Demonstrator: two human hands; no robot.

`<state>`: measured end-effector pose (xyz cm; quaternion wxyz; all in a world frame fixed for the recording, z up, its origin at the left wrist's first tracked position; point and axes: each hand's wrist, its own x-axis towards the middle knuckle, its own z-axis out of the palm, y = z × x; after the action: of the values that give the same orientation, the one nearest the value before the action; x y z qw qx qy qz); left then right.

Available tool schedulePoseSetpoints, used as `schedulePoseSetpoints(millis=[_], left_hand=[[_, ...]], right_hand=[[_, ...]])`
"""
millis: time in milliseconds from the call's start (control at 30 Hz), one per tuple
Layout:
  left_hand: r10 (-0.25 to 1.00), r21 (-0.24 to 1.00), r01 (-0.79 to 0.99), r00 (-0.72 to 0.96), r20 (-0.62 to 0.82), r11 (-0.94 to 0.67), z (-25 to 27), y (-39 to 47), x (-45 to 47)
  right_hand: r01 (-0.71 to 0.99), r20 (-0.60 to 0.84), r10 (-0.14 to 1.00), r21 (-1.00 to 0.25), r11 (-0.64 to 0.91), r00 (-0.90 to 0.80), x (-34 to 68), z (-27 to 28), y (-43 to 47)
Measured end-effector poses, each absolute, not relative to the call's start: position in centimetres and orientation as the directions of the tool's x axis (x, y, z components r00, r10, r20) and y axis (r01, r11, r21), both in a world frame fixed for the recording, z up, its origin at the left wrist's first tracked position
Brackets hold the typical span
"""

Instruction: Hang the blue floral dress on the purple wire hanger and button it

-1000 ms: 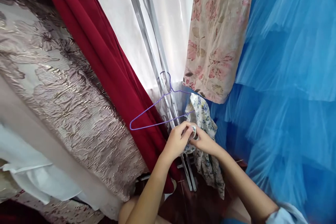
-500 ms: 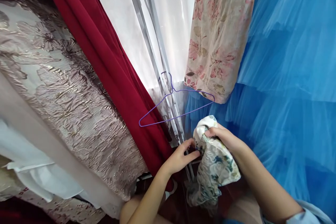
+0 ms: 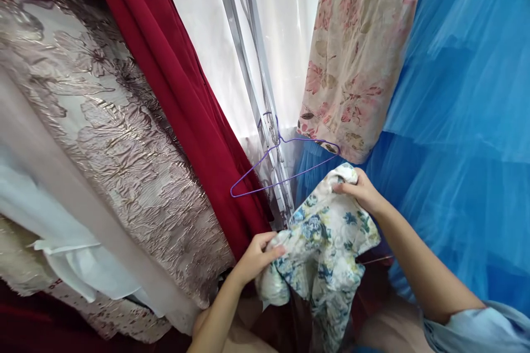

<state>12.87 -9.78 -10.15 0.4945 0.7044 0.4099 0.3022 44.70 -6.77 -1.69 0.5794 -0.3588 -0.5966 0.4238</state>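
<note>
A white garment with a blue and yellow floral print (image 3: 321, 231) is stretched between my two hands in the lower middle. My left hand (image 3: 259, 256) pinches its left edge, thumb on top. My right hand (image 3: 361, 190) grips the upper right corner, fingers behind the cloth. The lower part hangs down in loose folds. Just above the garment, a purple wire hanger (image 3: 265, 187) hangs bare from a metal stand, its right end close to the cloth near my right hand.
The metal stand (image 3: 242, 49) runs up through the middle before a white curtain (image 3: 199, 16). On the left hang a dark red garment (image 3: 165, 88) and a metallic floral one (image 3: 124, 143). A beige floral garment (image 3: 348, 66) and blue tulle (image 3: 464, 121) hang on the right.
My left hand, loosely open beside the cloth before, has taken hold of its left edge and moved left and down. The bunched garment is now spread out. My right hand rose slightly.
</note>
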Motion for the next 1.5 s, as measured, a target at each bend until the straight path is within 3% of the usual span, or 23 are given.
schedulePoseSetpoints(millis=[100,200,367,433,533,700,867,967,1067,1167,1300,1400,1500], left_hand=[[0.915,0.902,0.375,0.400,0.050,-0.213,-8.9,-9.0,9.1],[0.915,0.804,0.508,0.389,0.108,-0.310,-6.3,-8.3,6.1],[0.852,0.408,0.756,0.385,0.355,-0.512,-2.1,-6.2,1.9],[0.842,0.287,0.816,0.386,0.377,-0.502,-0.8,-5.4,0.9],[0.861,0.213,0.860,0.380,0.337,-0.463,0.7,-4.6,0.5],[0.853,0.280,0.862,0.273,0.445,-0.422,1.8,-2.3,1.6],[0.884,0.647,0.660,0.055,0.465,-0.382,1.2,1.4,3.5],[0.892,0.732,0.554,0.045,0.450,-0.397,1.4,2.1,5.5],[0.866,0.712,0.521,0.121,0.485,-0.471,2.4,1.2,8.2],[0.809,0.609,0.563,0.205,0.551,-0.558,3.6,0.2,10.7],[0.748,0.520,0.598,0.217,0.627,-0.610,4.1,0.0,12.4],[0.723,0.497,0.603,0.206,0.659,-0.624,3.9,0.0,12.2],[0.713,0.473,0.612,0.225,0.664,-0.634,3.9,-0.3,12.0]], right_hand=[[0.035,0.456,0.890,-0.890,0.455,0.029,44.7,-1.5,-4.1],[0.161,0.505,0.863,-0.850,0.502,-0.021,43.2,-1.2,-1.7],[0.260,0.525,0.844,-0.804,0.534,-0.108,40.9,-3.0,1.5],[0.316,0.469,0.871,-0.812,0.490,-0.145,40.8,-4.3,2.0],[0.353,0.396,0.903,-0.831,0.430,-0.167,41.1,-5.7,1.8],[0.393,0.412,0.893,-0.803,0.449,-0.180,41.2,-5.5,-0.2],[0.461,0.419,0.878,-0.747,0.479,-0.232,40.5,-4.8,-1.9],[0.457,0.431,0.870,-0.741,0.492,-0.238,40.4,-4.8,-2.7],[0.435,0.432,0.865,-0.748,0.501,-0.254,40.2,-4.7,-3.7],[0.431,0.447,0.848,-0.730,0.530,-0.285,39.5,-4.3,-4.9],[0.400,0.578,0.766,-0.655,0.641,-0.281,39.4,-4.0,-6.4],[0.433,0.740,0.673,-0.606,0.667,-0.001,41.3,-4.3,-6.4],[0.530,0.754,0.585,-0.640,0.556,0.298,44.5,-4.2,-4.4]])
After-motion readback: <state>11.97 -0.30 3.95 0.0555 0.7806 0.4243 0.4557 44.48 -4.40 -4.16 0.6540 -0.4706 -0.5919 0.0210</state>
